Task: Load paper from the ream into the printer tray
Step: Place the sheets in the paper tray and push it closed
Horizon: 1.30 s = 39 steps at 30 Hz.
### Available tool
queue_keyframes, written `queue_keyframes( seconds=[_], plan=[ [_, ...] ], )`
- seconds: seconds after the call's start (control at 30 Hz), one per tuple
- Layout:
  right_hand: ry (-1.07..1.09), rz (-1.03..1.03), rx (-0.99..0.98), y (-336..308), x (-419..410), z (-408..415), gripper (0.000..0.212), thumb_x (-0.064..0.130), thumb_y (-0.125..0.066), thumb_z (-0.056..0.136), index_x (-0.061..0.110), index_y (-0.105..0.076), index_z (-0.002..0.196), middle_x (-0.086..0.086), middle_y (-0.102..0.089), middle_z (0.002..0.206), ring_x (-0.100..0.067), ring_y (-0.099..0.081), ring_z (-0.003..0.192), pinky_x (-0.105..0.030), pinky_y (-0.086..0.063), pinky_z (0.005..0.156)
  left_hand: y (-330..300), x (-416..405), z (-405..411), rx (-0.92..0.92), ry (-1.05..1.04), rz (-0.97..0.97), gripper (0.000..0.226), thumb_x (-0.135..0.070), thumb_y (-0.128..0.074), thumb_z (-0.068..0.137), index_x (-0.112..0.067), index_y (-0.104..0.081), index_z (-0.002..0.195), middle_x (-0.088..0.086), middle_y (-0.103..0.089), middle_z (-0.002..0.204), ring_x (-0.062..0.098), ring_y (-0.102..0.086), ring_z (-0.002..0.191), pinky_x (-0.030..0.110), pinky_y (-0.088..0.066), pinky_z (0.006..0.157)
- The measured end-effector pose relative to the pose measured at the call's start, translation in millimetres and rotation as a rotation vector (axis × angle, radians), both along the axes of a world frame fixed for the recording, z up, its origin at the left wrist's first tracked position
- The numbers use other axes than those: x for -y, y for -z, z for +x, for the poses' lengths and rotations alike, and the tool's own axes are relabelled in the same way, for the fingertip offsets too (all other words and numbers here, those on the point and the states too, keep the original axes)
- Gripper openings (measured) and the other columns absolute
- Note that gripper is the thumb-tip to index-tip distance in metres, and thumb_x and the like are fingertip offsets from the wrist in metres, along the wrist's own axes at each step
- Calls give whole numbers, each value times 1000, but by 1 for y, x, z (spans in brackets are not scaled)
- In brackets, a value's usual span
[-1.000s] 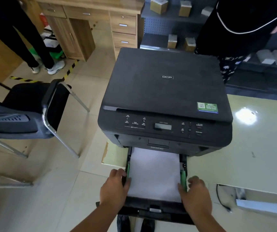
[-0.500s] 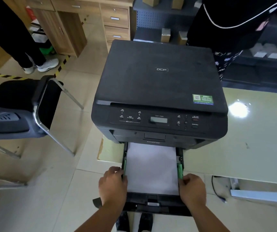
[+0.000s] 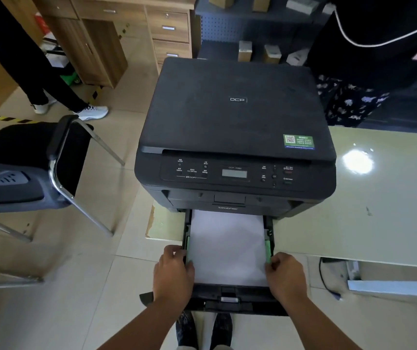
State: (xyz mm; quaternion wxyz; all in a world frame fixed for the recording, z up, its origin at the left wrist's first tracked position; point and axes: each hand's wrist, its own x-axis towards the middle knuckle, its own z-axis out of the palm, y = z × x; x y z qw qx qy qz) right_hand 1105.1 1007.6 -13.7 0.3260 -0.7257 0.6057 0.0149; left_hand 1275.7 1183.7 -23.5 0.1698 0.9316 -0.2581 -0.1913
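A black printer (image 3: 235, 127) stands at the left end of a pale table (image 3: 379, 210). Its black paper tray (image 3: 230, 296) is pulled partway out toward me, over the table's front edge. White paper (image 3: 227, 248) lies flat inside the tray between green side guides. My left hand (image 3: 173, 272) grips the tray's left rail, thumb on the paper's edge. My right hand (image 3: 285, 275) grips the right rail by the green guide. No ream is in view.
A black chair (image 3: 33, 157) with a chrome frame stands to the left. One person stands behind the table at top right (image 3: 368, 59), another at the far left by a wooden desk (image 3: 116, 29). A cable (image 3: 328, 281) hangs under the table.
The view has shifted slightly. Both hands stay on the tray's sides, and the tray sits a little further into the printer than one second ago.
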Motion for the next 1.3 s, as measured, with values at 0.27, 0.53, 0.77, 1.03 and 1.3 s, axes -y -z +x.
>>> queue_keyframes(
  seconds=[0.27, 0.53, 0.77, 1.03, 1.3],
  plan=[
    [-712, -130, -156, -63, -56, -12, 46, 56, -43, 87, 19, -56, 62, 2, -60, 61, -16, -59, 60, -30, -46, 60, -32, -29, -18, 173, 223, 10, 27, -34, -53, 89, -23, -59, 113, -3, -60, 103, 18, -59, 87, 32, -51, 76],
    [-972, 125, -297, -61, -75, -8, 43, 49, -48, 85, 19, -72, 105, -1, -71, 115, -21, -66, 105, -32, -53, 90, -61, -22, -27, 190, 223, -38, 26, -39, -42, 94, -28, -57, 112, -8, -61, 104, 15, -56, 94, 29, -46, 84],
    [-931, -193, -224, -48, -56, 5, 76, 43, -54, 83, 11, -29, 148, -7, -41, 148, -27, -36, 137, -41, -22, 118, -59, -17, -48, 79, 122, -140, 25, -48, -40, 91, -33, -58, 81, -15, -61, 79, 4, -56, 75, 27, -50, 72],
    [-889, -168, -167, -30, 10, 52, 93, 41, -57, 87, 16, 0, 156, -2, -8, 163, -27, -11, 150, -43, -10, 124, -37, 47, -19, 33, 267, -26, 38, -45, -39, 92, -28, -61, 118, -8, -67, 115, 13, -58, 106, 31, -45, 96],
    [-797, -195, -186, -21, 12, 71, 90, 43, -57, 84, 16, -8, 155, -2, -20, 155, -27, -19, 144, -42, -11, 124, -39, 62, 14, 78, 308, 38, 47, -40, -43, 94, -23, -45, 138, -3, -53, 139, 18, -46, 129, 34, -34, 114]
  ],
)
